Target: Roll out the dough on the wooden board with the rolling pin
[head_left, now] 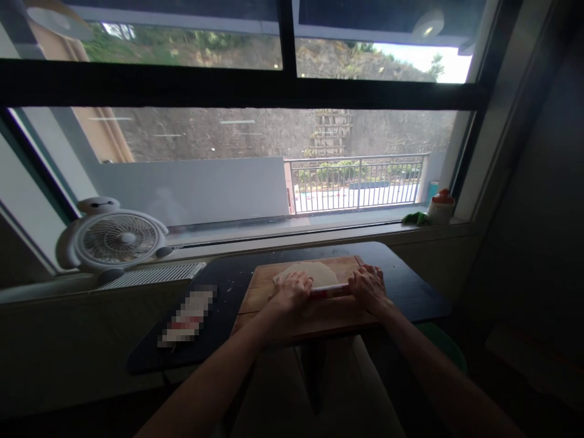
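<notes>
Left hand and right hand grip a pale-and-red rod over a flat, pale, dough-like sheet.
Both hands are mostly closed, fingers curled over the rod's two ends, which lies across the sheet's near part on a wooden board. The sheet looks already spread broad and thin, its outline uneven; how much flattening is left cannot be told. Beneath the board is a dark table; beyond, on the windowsill, a white fan stands left, and an orange-topped bottle, contents not discernible, stands right beside a green item.
</notes>
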A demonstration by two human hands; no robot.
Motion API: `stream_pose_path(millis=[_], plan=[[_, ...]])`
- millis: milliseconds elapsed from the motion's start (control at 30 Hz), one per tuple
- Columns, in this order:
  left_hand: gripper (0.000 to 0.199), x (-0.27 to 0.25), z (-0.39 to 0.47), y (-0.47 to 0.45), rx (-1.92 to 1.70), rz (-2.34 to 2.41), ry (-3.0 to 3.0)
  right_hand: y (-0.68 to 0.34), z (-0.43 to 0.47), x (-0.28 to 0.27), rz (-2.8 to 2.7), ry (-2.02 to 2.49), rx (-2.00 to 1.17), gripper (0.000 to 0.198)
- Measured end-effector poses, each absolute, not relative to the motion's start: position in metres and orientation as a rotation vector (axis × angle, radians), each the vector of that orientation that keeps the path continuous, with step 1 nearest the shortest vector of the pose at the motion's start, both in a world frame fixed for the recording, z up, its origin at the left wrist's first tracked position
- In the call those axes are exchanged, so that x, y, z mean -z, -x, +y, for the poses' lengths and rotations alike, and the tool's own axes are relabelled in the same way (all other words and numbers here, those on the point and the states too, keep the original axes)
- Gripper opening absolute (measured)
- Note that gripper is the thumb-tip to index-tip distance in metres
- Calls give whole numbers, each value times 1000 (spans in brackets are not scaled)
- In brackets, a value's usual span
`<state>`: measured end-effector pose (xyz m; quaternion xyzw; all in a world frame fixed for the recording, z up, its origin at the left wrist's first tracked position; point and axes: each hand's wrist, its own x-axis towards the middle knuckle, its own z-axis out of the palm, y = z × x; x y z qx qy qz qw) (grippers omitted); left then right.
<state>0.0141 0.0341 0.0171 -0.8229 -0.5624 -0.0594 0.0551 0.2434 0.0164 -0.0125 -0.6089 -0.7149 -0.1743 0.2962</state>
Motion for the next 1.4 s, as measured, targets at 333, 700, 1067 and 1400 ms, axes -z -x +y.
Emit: stream_pose_path(millis=[333, 700, 1067, 1400], plan=[[49, 1, -7, -26, 461, -1532, 2372, -235, 19, 16, -1880, 1705, 286, 32], [36, -12, 12, -28, 428, -1484, 2492, -244, -19, 7, -2026, 1861, 203, 38], [37, -14, 46, -24, 340, -1483, 2533, -239, 15, 3, -2104, 1806, 192, 38], [38, -12, 30, -28, 286, -1535, 2534, -227, -37, 6, -2000, 1836, 230, 42]])
